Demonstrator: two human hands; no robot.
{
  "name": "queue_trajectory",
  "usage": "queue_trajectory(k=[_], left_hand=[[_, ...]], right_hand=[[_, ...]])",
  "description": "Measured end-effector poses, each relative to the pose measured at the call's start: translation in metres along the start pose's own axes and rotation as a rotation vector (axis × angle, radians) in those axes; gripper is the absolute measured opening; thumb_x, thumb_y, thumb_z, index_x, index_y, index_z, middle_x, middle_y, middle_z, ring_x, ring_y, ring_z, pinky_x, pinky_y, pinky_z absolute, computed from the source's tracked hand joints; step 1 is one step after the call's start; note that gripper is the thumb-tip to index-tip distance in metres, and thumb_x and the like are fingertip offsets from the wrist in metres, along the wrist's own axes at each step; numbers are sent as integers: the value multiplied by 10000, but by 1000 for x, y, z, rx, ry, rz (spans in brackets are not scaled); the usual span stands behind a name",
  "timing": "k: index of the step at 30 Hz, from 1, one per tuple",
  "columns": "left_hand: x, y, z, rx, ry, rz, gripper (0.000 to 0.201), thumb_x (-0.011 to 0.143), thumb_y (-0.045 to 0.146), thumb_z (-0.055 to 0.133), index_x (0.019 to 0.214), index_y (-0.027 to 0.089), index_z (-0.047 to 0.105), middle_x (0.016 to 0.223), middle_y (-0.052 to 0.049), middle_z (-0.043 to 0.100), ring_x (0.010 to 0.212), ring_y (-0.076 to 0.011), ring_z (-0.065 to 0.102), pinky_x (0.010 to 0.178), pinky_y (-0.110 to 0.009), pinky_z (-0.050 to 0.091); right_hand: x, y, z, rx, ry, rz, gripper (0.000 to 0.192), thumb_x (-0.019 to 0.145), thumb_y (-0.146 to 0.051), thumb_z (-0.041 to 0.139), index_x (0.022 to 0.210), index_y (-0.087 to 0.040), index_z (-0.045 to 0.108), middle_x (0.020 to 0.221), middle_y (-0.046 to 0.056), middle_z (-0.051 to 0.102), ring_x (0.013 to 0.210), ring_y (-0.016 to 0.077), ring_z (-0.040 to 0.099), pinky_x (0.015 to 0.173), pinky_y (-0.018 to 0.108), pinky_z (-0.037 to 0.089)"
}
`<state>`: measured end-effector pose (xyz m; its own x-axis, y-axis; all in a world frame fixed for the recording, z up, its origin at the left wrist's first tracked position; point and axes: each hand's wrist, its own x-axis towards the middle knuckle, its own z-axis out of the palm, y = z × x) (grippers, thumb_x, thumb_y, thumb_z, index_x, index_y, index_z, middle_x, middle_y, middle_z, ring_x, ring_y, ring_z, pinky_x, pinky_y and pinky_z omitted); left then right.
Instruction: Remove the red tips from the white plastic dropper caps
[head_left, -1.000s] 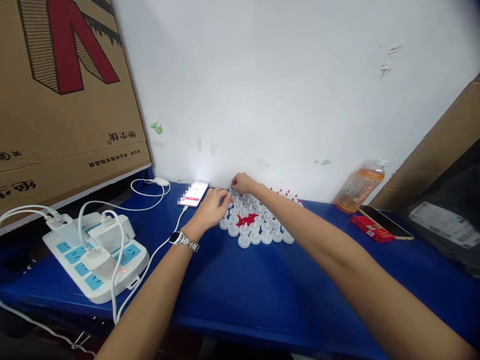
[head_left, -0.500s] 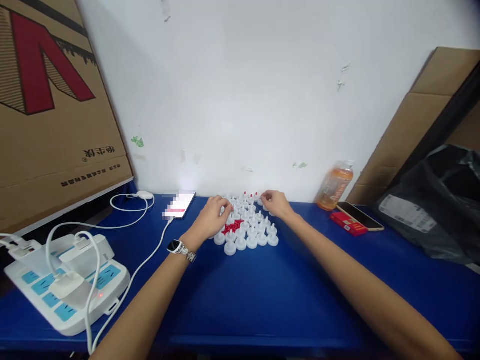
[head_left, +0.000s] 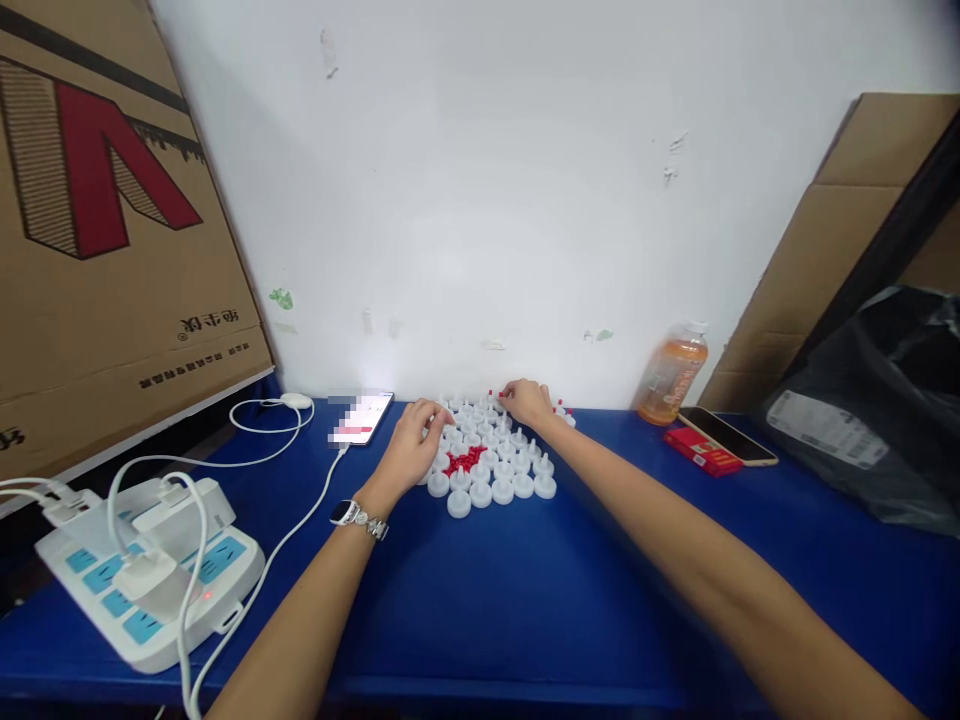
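White plastic caps [head_left: 491, 470] sit packed in rows at the centre of the blue worktop [head_left: 525, 600], close to the wall, within easy reach. The left hand [head_left: 412, 445] rests curled on their left edge; the right hand [head_left: 529, 400] pinches something small at the back row (too small to name).

Small white plastic caps [head_left: 495, 470] stand upright in a tight cluster on the blue table near the wall — each round with a short stem on top; a patch of red pieces [head_left: 465, 459] lies among them
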<state>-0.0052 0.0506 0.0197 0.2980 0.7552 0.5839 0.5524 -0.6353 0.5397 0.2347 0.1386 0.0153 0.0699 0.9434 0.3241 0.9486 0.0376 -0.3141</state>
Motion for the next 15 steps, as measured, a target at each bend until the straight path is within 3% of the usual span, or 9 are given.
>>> queue_trajectory(k=[3, 6, 9, 12, 15], left_hand=[[1, 3, 1, 1, 8, 23, 297, 1009, 346, 379, 883, 207, 610, 931, -40, 611, 912, -200, 545, 844, -345, 421], [-1, 11, 6, 19, -1, 51, 255, 1006, 369, 400, 934, 213, 588, 952, -34, 613, 916, -196, 546, 826, -336, 424], [-5, 23, 13, 56, -24, 98, 217, 986, 405, 454, 1023, 216, 554, 971, -34, 607, 923, -200, 547, 806, -332, 431], [-9, 36, 17, 157, -99, 204, 196, 996, 374, 436, 1001, 201, 528, 953, -43, 594, 907, -206, 540, 779, -330, 429], [-12, 44, 18, 288, -145, 299, 235, 1027, 306, 335, 917, 193, 508, 895, -48, 572, 844, -207, 516, 761, -340, 417]], right_hand=[[-11, -4, -9, 72, 106, -53, 211, 857, -264, 554, 960, -192, 723, 1044, 110, 702, 1004, 238, 628, 903, 358, 384], [-42, -11, -18, 316, 245, -235, 213, 881, -255, 516, 1005, -189, 676, 1017, 82, 692, 926, 199, 642, 817, 311, 441], [-85, -21, -26, 491, 190, -386, 165, 866, -240, 546, 975, -209, 667, 869, 22, 699, 711, 155, 631, 711, 284, 472], [-121, -32, -31, 593, 225, -455, 159, 831, -173, 566, 941, -208, 676, 915, 23, 696, 765, 155, 627, 732, 279, 487], [-139, -40, -32, 663, 250, -449, 167, 812, -144, 571, 935, -207, 667, 922, 22, 686, 774, 157, 610, 744, 287, 494]])
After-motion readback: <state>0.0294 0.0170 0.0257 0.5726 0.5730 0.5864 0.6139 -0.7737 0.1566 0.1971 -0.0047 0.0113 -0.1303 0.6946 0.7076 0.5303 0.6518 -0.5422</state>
